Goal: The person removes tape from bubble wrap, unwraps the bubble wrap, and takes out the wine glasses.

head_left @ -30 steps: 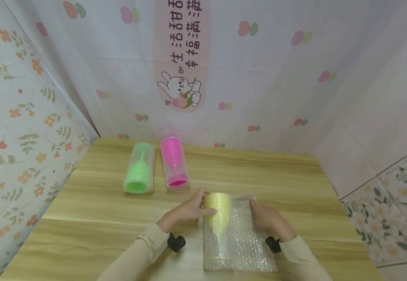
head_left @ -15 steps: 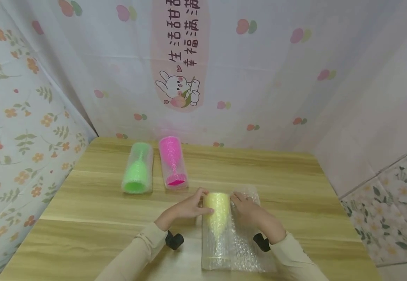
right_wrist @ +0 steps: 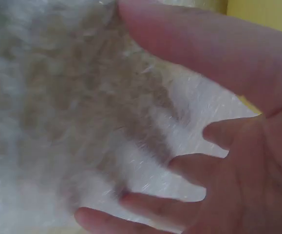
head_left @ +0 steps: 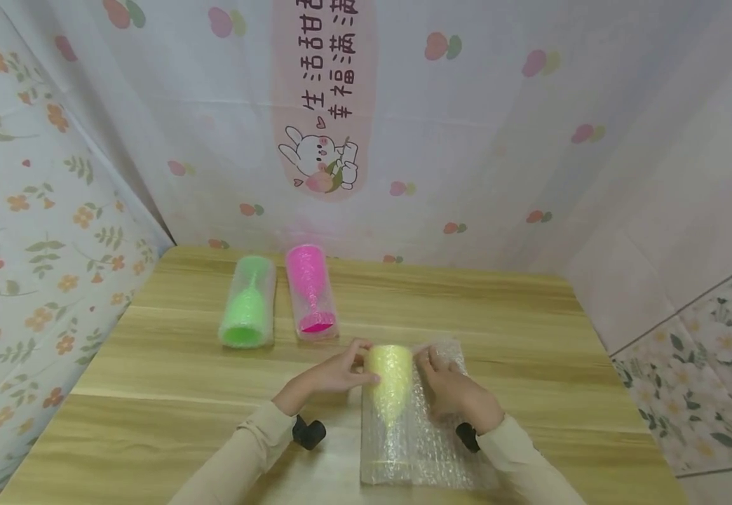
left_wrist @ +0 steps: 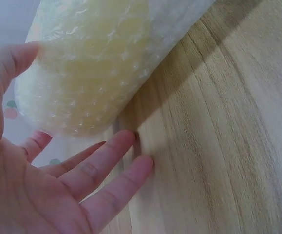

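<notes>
- Far left: light green goblet (head_left: pixel 246 312), rolled in clear bubble wrap. It lies on its side on the pale wood-grain surface (head_left: pixel 170 365), mouth toward me, well apart from my hands; no obstruction.
- Next: bright pink goblet (head_left: pixel 308 273), also in clear bubble wrap, on its side, base toward me. Beside the green one; unmoved. It is the nearest neighbour to my left hand, without contact.
- Left hand (head_left: pixel 334 372): clamped lightly on the bowl end of the work, thumb in front, a finger behind; remaining fingers straight and spread. This hold is unchanged.
- Between my hands: pale yellow goblet (head_left: pixel 390 382), on its side beneath clear bubble wrap, wide bowl away from me.
- Right of it: flat, clear bubble-wrap flap (head_left: pixel 438 459), apparently continuous with the goblet's wrapping.
- Right hand (head_left: pixel 457 389): CHANGED. It has moved inward from the flap's right-hand edge to just beside the goblet. Fingers apart, laid over the flap; blur in the right wrist view means I cannot tell how firmly they press. Effect, as I judge it: the goblet is flanked from both sides, but wrapping is only part done. The hand itself covers part of the flap, the one obstruction noted.
</notes>
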`<state>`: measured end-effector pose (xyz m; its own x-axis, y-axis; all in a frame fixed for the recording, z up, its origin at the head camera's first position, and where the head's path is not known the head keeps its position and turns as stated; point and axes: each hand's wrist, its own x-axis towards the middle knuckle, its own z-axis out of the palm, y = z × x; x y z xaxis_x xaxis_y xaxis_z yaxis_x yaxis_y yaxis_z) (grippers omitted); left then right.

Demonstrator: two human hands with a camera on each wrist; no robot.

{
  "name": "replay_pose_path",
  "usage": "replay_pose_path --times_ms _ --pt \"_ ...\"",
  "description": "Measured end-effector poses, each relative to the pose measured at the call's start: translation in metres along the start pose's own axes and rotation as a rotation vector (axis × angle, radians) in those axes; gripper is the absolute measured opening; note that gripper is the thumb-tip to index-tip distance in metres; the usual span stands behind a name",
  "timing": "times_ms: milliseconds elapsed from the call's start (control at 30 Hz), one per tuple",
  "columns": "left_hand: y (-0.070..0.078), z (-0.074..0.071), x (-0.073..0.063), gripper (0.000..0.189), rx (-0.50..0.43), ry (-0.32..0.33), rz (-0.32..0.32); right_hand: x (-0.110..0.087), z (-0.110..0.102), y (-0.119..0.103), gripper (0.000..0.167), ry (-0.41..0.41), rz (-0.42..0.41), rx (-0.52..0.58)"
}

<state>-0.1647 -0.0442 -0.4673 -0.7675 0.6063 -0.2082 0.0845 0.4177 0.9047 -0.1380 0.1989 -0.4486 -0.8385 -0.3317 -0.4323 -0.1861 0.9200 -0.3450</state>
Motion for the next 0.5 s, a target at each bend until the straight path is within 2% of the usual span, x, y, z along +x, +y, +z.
replay_pose_path --times_ms 133,233,367,500 --pt "0.005 0.001 -0.002 0.073 0.026 0.01 0.024 0.007 -0.002 -0.012 0.1 -0.013 0.038 -0.118" --pt "0.016 0.007 -0.003 0.076 0.116 0.068 0.069 0.013 -0.002 -0.018 0.098 -0.01 0.061 -0.212" --pt "0.046 0.022 -0.007 0.062 0.407 0.168 0.15 0.016 -0.002 -0.021 0.1 -0.006 0.071 -0.261" --pt "0.072 0.043 -0.013 0.037 0.813 0.186 0.312 0.014 -0.005 -0.023 0.093 -0.012 0.046 -0.268"
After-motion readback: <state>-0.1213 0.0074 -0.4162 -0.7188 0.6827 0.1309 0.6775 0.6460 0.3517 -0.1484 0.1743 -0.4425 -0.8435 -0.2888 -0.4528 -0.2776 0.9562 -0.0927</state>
